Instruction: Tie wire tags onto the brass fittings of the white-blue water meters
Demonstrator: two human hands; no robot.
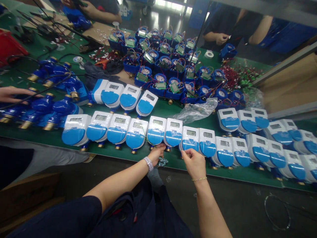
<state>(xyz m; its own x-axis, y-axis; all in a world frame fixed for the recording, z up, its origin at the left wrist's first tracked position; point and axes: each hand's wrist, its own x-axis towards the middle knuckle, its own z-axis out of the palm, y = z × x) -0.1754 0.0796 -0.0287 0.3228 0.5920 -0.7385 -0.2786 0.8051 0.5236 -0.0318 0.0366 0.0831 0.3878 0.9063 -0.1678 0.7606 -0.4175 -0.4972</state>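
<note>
A long row of water meters with white housings and blue lids lines the bench's front edge. My left hand [158, 154] is closed with curled fingers under the lower edge of one water meter [155, 135]. Along that meter's left side a thin yellowish wire [146, 136] curves down toward these fingers; what they hold is hidden. My right hand [195, 164] pinches at the lower left corner of another meter [190, 140], and anything between its fingertips is too small to make out. Between both hands stands a third meter [173, 133]. Crumpled bluish bits [162, 161] show beside my left hand.
Open blue meter bodies [164, 62] with circuit boards and wires fill the bench's back. Clear plastic film [198, 110] lies before them. Blue brass-ended meter bodies [41, 107] sit left, near another person's hand [15, 95]. Co-workers' arms [223, 38] show across the bench.
</note>
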